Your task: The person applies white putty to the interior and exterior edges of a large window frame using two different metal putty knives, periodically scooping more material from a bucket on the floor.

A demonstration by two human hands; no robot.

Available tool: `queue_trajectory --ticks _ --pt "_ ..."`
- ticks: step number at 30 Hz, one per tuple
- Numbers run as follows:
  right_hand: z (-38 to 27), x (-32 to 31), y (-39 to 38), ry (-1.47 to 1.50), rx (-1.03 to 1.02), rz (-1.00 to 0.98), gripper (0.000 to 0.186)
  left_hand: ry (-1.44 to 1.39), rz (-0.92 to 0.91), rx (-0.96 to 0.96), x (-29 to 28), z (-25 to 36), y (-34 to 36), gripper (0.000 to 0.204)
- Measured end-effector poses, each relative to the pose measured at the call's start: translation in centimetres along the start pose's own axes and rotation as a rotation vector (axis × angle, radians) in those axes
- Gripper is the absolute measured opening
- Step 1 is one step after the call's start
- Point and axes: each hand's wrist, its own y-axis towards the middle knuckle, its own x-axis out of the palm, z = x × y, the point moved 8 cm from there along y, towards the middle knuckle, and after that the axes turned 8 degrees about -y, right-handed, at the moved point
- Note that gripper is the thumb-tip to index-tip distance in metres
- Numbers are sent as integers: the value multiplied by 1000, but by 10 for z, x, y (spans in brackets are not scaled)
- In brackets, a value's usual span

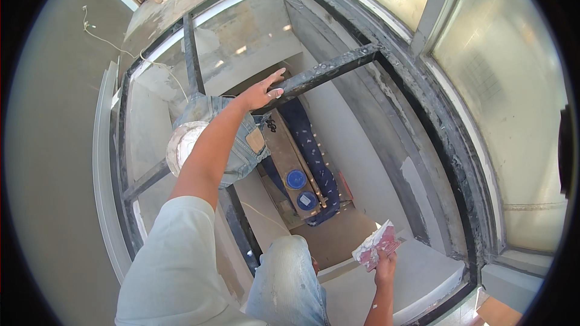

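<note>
My left hand [266,92] reaches forward with thumb and fingers spread, resting against a dark metal beam [329,71] of the frame. Nothing is gripped in it. Low on the right, my right hand [385,270] is closed around a putty spreader [376,245], pink and caked with white putty. The spreader is in front of a pale wall inside the frame. Beneath my left forearm, a piece of denim clothing [241,151] with a tan patch hangs over the frame. A whitish bucket [177,148] with white stuff inside is partly hidden by that forearm.
Below the frame is a deep opening with a brown plank [284,151], two blue round lids [295,179] and dark blue patterned cloth [308,145]. Frosted window panes [501,84] rise on the right. A pale cable [112,43] trails at the left. My jeans-clad leg [284,284] is near the opening.
</note>
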Motion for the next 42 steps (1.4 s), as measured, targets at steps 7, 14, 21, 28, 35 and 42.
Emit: queue_trajectory --ticks 7,14,21,28,35,42 --pt "13 -43 -19 30 20 15 39 268 -260 -104 -2 -1 -18 88" --pt "12 -57 -26 176 120 93 34 667 -81 -314 34 27 -12 102" --pt "15 -28 -18 116 30 22 32 537 -32 -369 -43 -8 -3 80" --pt "4 -42 -30 -45 -20 36 32 -442 762 -328 -74 30 -56 51" --pt "1 -52 -27 28 -75 45 34 296 804 -580 -73 50 -93 80" --pt "12 -60 -30 50 -28 82 34 315 746 -654 -75 30 -89 96"
